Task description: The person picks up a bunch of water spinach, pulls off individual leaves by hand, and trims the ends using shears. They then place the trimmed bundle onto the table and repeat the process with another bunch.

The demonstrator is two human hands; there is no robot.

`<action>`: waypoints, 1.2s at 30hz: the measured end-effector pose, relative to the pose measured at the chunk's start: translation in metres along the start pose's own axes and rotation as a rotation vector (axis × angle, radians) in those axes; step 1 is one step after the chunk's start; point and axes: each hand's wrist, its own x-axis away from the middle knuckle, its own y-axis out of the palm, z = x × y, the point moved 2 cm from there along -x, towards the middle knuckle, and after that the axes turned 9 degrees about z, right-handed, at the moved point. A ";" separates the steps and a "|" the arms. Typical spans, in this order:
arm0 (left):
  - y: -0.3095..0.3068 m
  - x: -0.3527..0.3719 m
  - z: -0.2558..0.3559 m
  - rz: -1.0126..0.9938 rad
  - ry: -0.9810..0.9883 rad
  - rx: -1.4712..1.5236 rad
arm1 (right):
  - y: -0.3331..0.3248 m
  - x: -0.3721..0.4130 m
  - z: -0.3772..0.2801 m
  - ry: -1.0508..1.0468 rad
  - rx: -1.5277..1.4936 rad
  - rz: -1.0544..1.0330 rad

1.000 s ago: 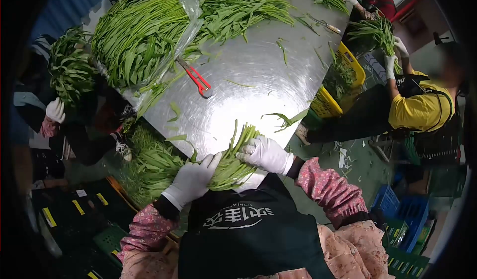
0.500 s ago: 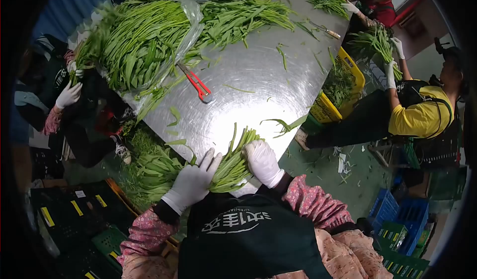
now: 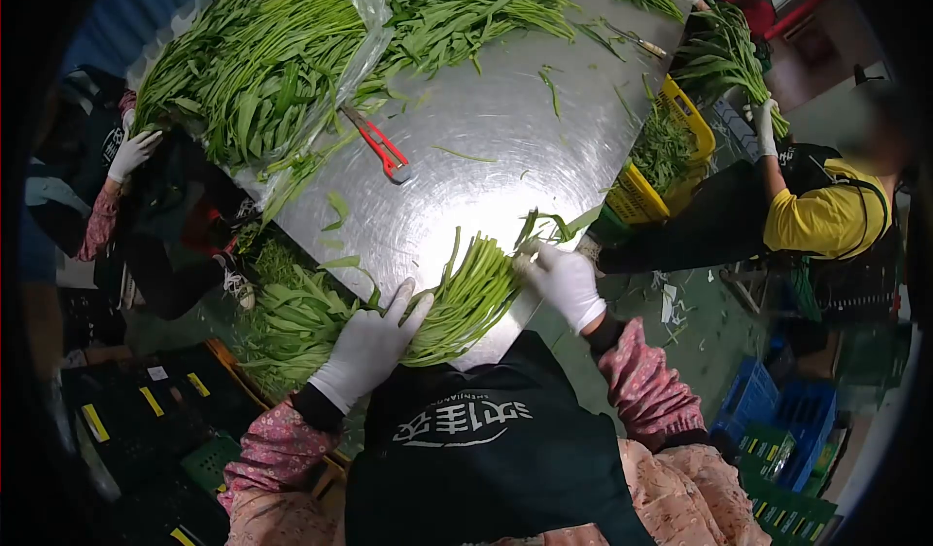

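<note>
A bunch of water spinach (image 3: pixel 471 293) lies across the near corner of the metal table, cut stem ends pointing away from me and leafy part toward the left. My left hand (image 3: pixel 374 342), in a white glove, grips the bunch where stems meet leaves. My right hand (image 3: pixel 564 283), also gloved, is beside the stem ends with its fingertips drawn together. Dark loose leaves (image 3: pixel 549 225) lie right at those fingertips; whatever is pinched there is hidden. Farther up the table rests a red-handled pair of scissors (image 3: pixel 379 147).
A big heap of water spinach (image 3: pixel 262 70) with plastic film covers the far left of the table (image 3: pixel 466 118). A yellow crate (image 3: pixel 671 157) of greens stands at the right. Co-workers with gloved hands are at left and right. Dark crates (image 3: pixel 146 400) sit at lower left.
My right hand has moved off the stems, rightward and up to the loose leaves. The stems now fan out more. My left hand stays on the bunch.
</note>
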 end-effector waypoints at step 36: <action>-0.003 0.002 0.010 0.177 0.048 0.017 | 0.001 -0.027 -0.015 -0.475 -0.080 0.111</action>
